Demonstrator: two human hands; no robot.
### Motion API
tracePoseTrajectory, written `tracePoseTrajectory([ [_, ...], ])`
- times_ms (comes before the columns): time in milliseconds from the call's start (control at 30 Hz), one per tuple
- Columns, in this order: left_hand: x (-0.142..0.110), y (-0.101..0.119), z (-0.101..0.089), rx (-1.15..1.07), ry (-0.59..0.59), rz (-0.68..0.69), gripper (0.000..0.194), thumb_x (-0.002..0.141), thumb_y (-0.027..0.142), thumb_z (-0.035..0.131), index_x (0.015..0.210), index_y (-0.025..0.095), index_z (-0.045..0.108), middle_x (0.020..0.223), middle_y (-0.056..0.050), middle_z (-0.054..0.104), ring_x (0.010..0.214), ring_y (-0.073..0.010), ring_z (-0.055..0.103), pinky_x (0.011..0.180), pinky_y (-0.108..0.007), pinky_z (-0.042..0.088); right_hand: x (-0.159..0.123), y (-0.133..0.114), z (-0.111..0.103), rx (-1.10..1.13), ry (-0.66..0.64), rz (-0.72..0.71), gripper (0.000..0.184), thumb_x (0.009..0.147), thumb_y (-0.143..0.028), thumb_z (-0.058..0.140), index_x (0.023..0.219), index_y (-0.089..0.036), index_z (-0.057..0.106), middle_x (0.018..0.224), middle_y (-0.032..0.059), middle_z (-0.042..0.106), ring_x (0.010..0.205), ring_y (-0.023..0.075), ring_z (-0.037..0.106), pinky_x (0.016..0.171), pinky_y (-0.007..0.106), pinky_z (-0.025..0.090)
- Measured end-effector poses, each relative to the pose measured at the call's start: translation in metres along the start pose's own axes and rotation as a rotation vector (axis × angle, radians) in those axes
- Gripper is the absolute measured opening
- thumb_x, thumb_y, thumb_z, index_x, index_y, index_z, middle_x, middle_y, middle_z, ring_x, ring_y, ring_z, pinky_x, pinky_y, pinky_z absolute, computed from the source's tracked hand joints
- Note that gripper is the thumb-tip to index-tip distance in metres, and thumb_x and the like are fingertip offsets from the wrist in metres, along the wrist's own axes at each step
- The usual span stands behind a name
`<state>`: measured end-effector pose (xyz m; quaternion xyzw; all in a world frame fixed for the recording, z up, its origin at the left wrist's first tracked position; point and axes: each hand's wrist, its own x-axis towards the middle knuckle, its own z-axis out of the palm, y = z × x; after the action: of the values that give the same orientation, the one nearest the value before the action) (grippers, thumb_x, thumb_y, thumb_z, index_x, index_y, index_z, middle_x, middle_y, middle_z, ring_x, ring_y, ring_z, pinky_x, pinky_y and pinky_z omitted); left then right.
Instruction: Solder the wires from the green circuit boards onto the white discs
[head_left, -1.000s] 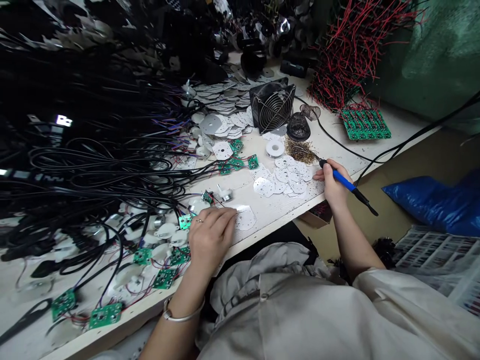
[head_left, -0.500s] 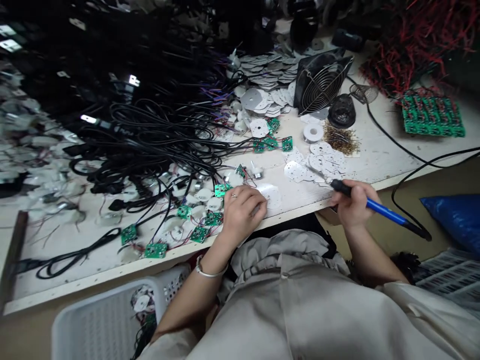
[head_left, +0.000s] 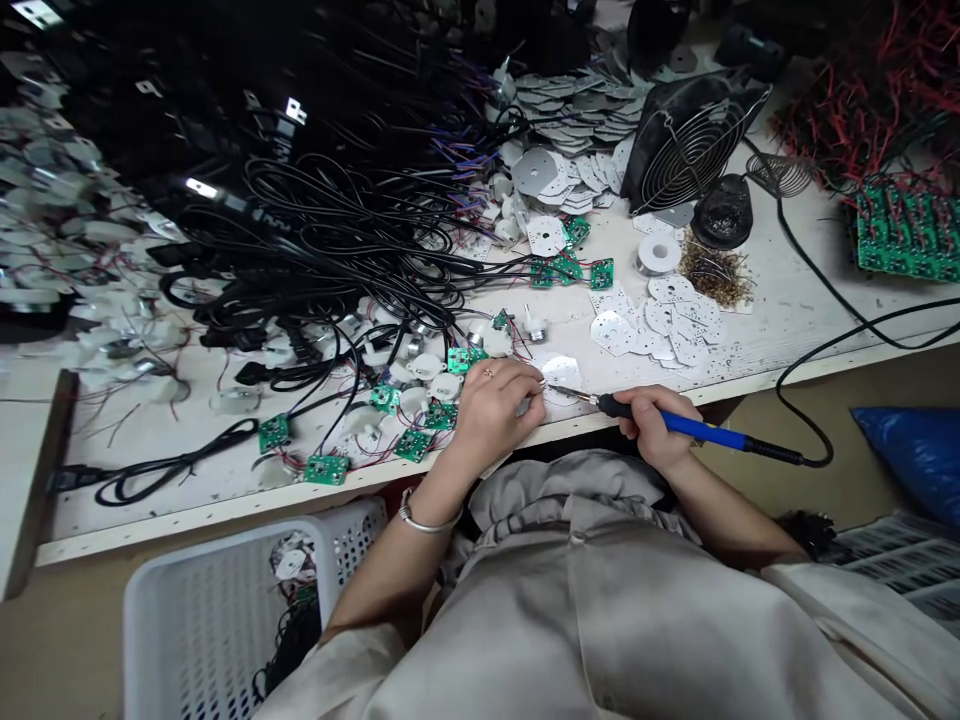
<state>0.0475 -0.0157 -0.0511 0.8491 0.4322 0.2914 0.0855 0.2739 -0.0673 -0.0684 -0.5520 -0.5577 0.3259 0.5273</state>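
A blue-handled soldering iron lies in the closed fingers of my right hand. Its metal tip points left, close to the fingertips of my left hand. That hand rests at the table's front edge, its fingers pinched together over the near-left part of a white LED plate; what they hold is too small to make out. Just left of it lie small green circuit boards with wires and white round motor-like parts. A small part with a shaft stands behind the plate.
White plates lie loosely piled to the right, near a solder spool and brass wool. A black fan stands behind. Black cables heap at left. The iron's cord crosses the edge; a white basket sits below.
My right hand has brought the soldering iron leftward from the brass wool to my left fingertips. My left hand stays by the white plate. The view has swung left.
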Motion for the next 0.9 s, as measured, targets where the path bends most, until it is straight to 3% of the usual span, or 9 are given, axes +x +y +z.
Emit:
tracePoseTrajectory([
  [400,-0.0003,-0.0008,-0.0007,-0.091,-0.049,-0.073,0.012,0.088,0.019,0.058,0.077,0.022,0.062,0.092,0.0,0.077,0.089,-0.0173,0.069,0.089,-0.037,0.045,-0.0024,0.0056,-0.0007,0.0,0.032,0.067,0.035,0.094,-0.05,0.053,0.083,-0.025,0.074,0.044,-0.0049,0.058,0.035,0.0129,0.051,0.042,0.027,0.047],
  [633,-0.0005,0.0005,0.0009,-0.014,-0.005,-0.001,0.01,0.086,0.016,0.06,0.078,0.021,0.062,0.091,0.0,0.076,0.087,-0.0173,0.068,0.088,-0.037,0.044,-0.0023,0.0073,-0.0008,-0.015,-0.002,0.056,0.032,0.093,-0.049,0.055,0.083,-0.026,0.075,0.044,-0.0054,0.057,0.036,0.0126,0.051,0.042,0.027,0.046],
  [900,-0.0003,0.0,0.0018,0.009,-0.025,-0.014,0.012,0.086,0.015,0.06,0.076,0.021,0.063,0.091,0.001,0.076,0.088,-0.0173,0.068,0.087,-0.036,0.044,-0.001,0.0072,-0.0016,-0.02,-0.048,0.025,0.028,0.092,-0.046,0.057,0.085,-0.026,0.075,0.046,-0.0054,0.058,0.038,0.012,0.053,0.044,0.026,0.047],
])
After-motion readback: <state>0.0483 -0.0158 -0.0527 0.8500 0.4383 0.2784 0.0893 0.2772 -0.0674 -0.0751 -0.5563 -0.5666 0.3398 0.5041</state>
